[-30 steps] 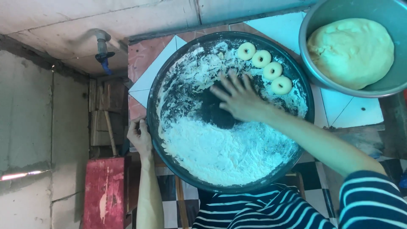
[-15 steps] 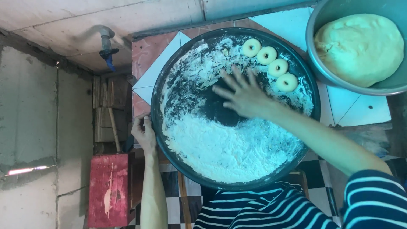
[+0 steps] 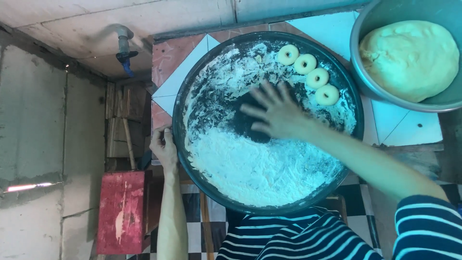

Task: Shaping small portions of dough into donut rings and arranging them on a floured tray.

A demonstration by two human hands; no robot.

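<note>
Far left: red box (image 3: 121, 212) on the floor, wooden slats (image 3: 122, 127) above it, blue tap (image 3: 125, 55) on the wall.

Left hand (image 3: 164, 149): your fingers are closed over the pan's near-left rim, steadying it.

Pan (image 3: 179, 139): large, dark, round, resting on the tiled top. Flour (image 3: 255, 168) lies heaped toward your side and thin toward the far side, with a bare dark patch mid-pan.

Right hand (image 3: 276, 113): your palm is flat, fingers spread wide, holding nothing, pressed on the floured base beside the bare patch.

Rings (image 3: 308, 79): four shaped dough rings in a row at the far-right rim.

Bowl (image 3: 373, 82): metal, far right, touching the pan, holding a big dough (image 3: 409, 58) lump. By that lump, most shaping is left.
</note>
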